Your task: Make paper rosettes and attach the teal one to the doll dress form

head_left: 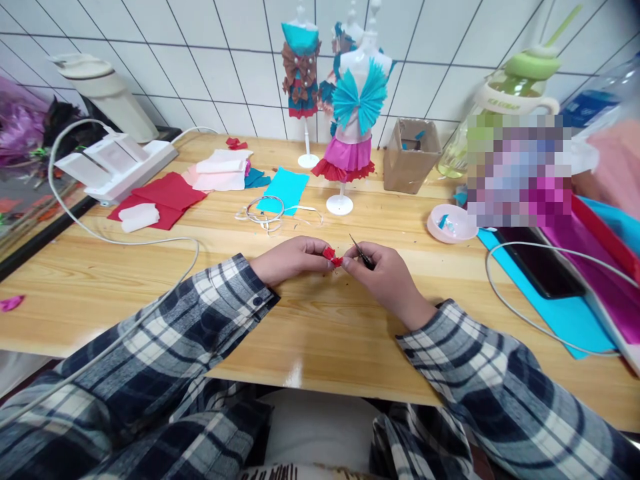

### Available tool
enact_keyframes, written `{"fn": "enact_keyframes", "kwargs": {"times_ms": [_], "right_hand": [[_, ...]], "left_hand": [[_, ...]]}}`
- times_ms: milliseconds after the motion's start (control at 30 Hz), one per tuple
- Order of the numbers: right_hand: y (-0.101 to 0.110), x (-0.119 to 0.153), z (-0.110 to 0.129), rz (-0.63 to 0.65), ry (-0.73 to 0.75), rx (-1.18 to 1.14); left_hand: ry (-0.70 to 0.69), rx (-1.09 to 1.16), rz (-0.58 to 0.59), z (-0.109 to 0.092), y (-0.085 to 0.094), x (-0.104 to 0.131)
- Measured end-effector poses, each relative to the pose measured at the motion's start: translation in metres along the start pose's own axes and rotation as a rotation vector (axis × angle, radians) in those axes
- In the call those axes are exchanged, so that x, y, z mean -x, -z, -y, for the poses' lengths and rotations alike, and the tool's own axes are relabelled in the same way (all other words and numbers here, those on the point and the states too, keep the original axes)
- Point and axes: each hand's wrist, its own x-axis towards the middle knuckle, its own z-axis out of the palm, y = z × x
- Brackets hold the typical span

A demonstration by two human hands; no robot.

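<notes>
Between my two hands is a small crumpled piece of red crepe paper, held just over the table's middle. My left hand pinches its left side between thumb and fingertips. At the paper's right end, the thumb and finger of my right hand are closed on it. A small dark tool with a thin metal point is also tucked in my right hand, its tip aimed up and left; its exact kind is not clear. Behind my hands stands a white mini dress form with a turquoise pleated bow and a pink and red skirt.
Turquoise paper, a coil of thin wire and red paper lie to the left. A white power strip trails a cable past my left arm. Rightward are a cardboard box, pink bowl and phone.
</notes>
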Motion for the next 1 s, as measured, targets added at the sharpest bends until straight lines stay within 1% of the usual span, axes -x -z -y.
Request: {"fn": "enact_keyframes", "kwargs": {"times_ms": [100, 300, 467, 567, 733, 833, 1000], "right_hand": [[-0.001, -0.001, -0.002, 0.034, -0.013, -0.035], [-0.001, -0.005, -0.01, 0.024, -0.055, -0.136], [-0.004, -0.005, -0.012, 0.041, -0.078, -0.198], [-0.005, -0.005, -0.012, 0.035, -0.086, -0.203], [-0.005, -0.005, -0.013, 0.051, -0.082, -0.181], [-0.004, -0.005, -0.013, 0.037, -0.089, -0.178], [-0.003, -0.005, -0.013, 0.065, -0.094, -0.187]], "left_hand": [[0.001, -0.01, -0.006, 0.0, 0.0, 0.0], [-0.004, 0.121, 0.011, -0.002, 0.0, 0.001], [-0.024, -0.011, -0.037, -0.002, -0.002, -0.001], [-0.005, -0.014, -0.046, -0.001, -0.003, -0.002], [0.014, 0.04, -0.021, -0.002, -0.002, -0.001], [0.014, 0.083, -0.012, -0.003, -0.001, -0.001], [0.036, 0.117, -0.044, -0.002, 0.0, -0.001]]}}
